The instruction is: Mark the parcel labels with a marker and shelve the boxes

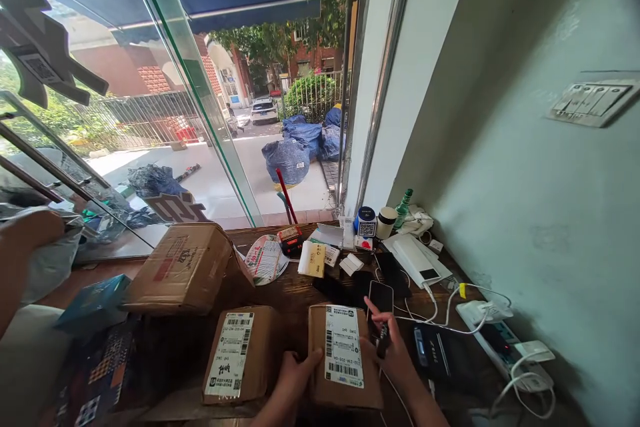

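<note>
A small cardboard box (pixel 319 353) with a white shipping label (pixel 344 347) stands on the dark wooden desk. Its left side is gripped by my left hand (pixel 295 377), thumb on the top edge and the other fingers mostly hidden. At the box's right edge, my right hand (pixel 397 350) is closed around a black pen (pixel 383 340), index finger stretched towards a phone (pixel 381 295). Left of my left hand is a second labelled box (pixel 260 353), its label bearing a handwritten mark. A larger carton (pixel 175 267) sits behind that one.
Cards (pixel 313 258), a green bottle (pixel 403 207) and a white router-like device (pixel 417 257) crowd the desk's back. Cables run to a power strip (pixel 500 337) at right. Another person's arm (pixel 33 230) reaches in at left near a plastic bag. A glass door (pixel 195 93) stands beyond the desk.
</note>
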The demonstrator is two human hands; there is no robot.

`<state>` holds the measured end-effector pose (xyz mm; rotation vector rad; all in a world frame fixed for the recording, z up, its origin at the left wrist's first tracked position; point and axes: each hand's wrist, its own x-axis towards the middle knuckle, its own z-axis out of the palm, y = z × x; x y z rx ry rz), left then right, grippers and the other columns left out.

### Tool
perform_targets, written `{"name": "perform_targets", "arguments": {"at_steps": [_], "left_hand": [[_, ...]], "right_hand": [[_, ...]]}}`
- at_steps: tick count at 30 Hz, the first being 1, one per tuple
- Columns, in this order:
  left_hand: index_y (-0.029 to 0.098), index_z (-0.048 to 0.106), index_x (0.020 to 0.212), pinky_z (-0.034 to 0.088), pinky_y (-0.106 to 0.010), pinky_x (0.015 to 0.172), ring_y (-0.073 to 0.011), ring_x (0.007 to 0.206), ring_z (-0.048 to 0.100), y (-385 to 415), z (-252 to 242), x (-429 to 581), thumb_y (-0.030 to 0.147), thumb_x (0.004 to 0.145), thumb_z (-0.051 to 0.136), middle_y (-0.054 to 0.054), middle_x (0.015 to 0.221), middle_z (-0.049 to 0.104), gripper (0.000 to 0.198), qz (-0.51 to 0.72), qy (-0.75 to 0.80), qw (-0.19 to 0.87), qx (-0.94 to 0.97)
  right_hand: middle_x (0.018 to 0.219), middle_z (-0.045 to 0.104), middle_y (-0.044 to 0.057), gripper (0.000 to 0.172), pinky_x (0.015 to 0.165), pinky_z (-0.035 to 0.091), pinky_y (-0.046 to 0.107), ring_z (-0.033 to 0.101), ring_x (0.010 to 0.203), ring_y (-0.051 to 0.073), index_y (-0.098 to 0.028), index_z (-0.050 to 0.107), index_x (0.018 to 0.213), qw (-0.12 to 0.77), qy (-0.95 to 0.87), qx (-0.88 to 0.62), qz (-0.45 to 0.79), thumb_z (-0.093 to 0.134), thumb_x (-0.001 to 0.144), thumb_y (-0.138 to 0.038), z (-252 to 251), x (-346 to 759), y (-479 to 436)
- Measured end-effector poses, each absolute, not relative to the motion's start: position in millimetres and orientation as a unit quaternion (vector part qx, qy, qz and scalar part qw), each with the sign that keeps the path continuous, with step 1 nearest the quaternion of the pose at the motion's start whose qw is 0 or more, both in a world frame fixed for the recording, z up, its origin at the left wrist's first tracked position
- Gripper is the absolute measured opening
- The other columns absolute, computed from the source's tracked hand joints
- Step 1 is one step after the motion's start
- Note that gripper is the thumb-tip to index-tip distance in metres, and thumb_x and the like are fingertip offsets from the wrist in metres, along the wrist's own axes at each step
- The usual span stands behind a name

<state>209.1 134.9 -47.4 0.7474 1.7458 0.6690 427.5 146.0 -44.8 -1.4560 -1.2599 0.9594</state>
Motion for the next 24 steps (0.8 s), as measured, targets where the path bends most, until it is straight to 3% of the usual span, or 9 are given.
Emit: {"name": "perform_targets", "arguments": {"at_steps": [4, 7, 9, 11, 14, 17, 21, 24], "left_hand": [[0.023, 0.033, 0.083, 0.045, -0.038, 0.088, -0.0232, 0.094, 0.056, 161.1, -16.8, 212.6, 0.037, 0.065, 0.06, -0.006, 0.093, 0.053, 0.036, 0.376, 0.712, 0.432, 0.406], [0.023, 0.034, 0.085, 0.039, -0.043, 0.096, -0.0246, 0.105, 0.048, 166.6, -1.5, 219.0, 0.035, 0.07, 0.057, -0.009, 0.105, 0.048, 0.03, 0.414, 0.692, 0.366, 0.464], [0.023, 0.035, 0.082, 0.037, -0.047, 0.098, -0.0271, 0.107, 0.045, 162.0, 1.0, 223.7, 0.029, 0.067, 0.059, -0.01, 0.106, 0.048, 0.029, 0.412, 0.68, 0.346, 0.498], [0.023, 0.035, 0.079, 0.033, -0.05, 0.1, -0.0288, 0.109, 0.041, 157.0, -1.2, 227.1, 0.024, 0.067, 0.058, -0.012, 0.109, 0.046, 0.026, 0.406, 0.676, 0.327, 0.521], [0.023, 0.032, 0.079, 0.031, -0.052, 0.102, -0.0296, 0.114, 0.036, 158.3, -7.5, 227.9, 0.021, 0.071, 0.053, -0.015, 0.114, 0.041, 0.023, 0.403, 0.677, 0.302, 0.537], [0.024, 0.029, 0.077, 0.031, -0.05, 0.103, -0.028, 0.115, 0.035, 165.5, -11.1, 225.0, 0.017, 0.072, 0.05, -0.013, 0.115, 0.04, 0.023, 0.4, 0.67, 0.29, 0.554], [0.023, 0.029, 0.079, 0.022, -0.056, 0.108, -0.0329, 0.124, 0.026, 154.3, -12.9, 230.7, 0.015, 0.069, 0.052, -0.017, 0.124, 0.032, 0.027, 0.395, 0.687, 0.278, 0.543], [0.021, 0.03, 0.086, 0.024, -0.059, 0.107, -0.0383, 0.127, 0.023, 131.1, -18.4, 241.5, 0.016, 0.057, 0.063, -0.022, 0.131, 0.021, 0.045, 0.386, 0.687, 0.304, 0.536]], "right_hand": [[0.098, 0.07, 0.011, 0.042, 0.074, 0.055, 0.037, 0.067, 0.084, 0.026, -0.025, 0.042, 0.08, 0.476, -0.478, -0.653, 0.344, 0.071, 0.063, -0.05, -43.1, 422.1, 152.1], [0.08, 0.07, 0.008, 0.042, 0.061, 0.054, 0.039, 0.067, 0.065, 0.026, -0.025, 0.042, 0.08, 0.456, -0.45, -0.699, 0.318, 0.07, 0.063, -0.05, -56.4, 407.3, 123.9], [0.104, 0.068, 0.014, 0.045, 0.068, 0.056, 0.04, 0.068, 0.081, 0.029, -0.025, 0.042, 0.082, 0.454, -0.458, -0.693, 0.322, 0.074, 0.059, -0.048, -68.1, 394.2, 105.3], [0.133, 0.052, 0.019, 0.047, 0.078, 0.055, 0.041, 0.064, 0.101, 0.031, -0.025, 0.041, 0.086, 0.484, -0.455, -0.67, 0.333, 0.073, 0.06, -0.048, -77.5, 382.8, 99.1], [0.142, 0.04, 0.022, 0.046, 0.088, 0.051, 0.044, 0.056, 0.115, 0.03, -0.026, 0.037, 0.088, 0.536, -0.445, -0.628, 0.347, 0.065, 0.067, -0.054, -80.0, 377.7, 122.2], [0.129, 0.054, 0.019, 0.042, 0.094, 0.046, 0.046, 0.055, 0.115, 0.027, -0.026, 0.034, 0.086, 0.546, -0.467, -0.602, 0.347, 0.055, 0.072, -0.06, -66.7, 389.0, 169.6], [0.091, 0.068, 0.008, 0.042, 0.072, 0.054, 0.037, 0.065, 0.079, 0.023, -0.025, 0.04, 0.075, 0.508, -0.511, -0.585, 0.371, 0.067, 0.064, -0.055, -44.9, 399.0, 204.2], [0.086, 0.065, 0.005, 0.045, 0.065, 0.052, 0.035, 0.064, 0.071, 0.022, -0.025, 0.038, 0.077, 0.504, -0.488, -0.627, 0.339, 0.069, 0.063, -0.054, -43.1, 385.8, 181.6]]}}
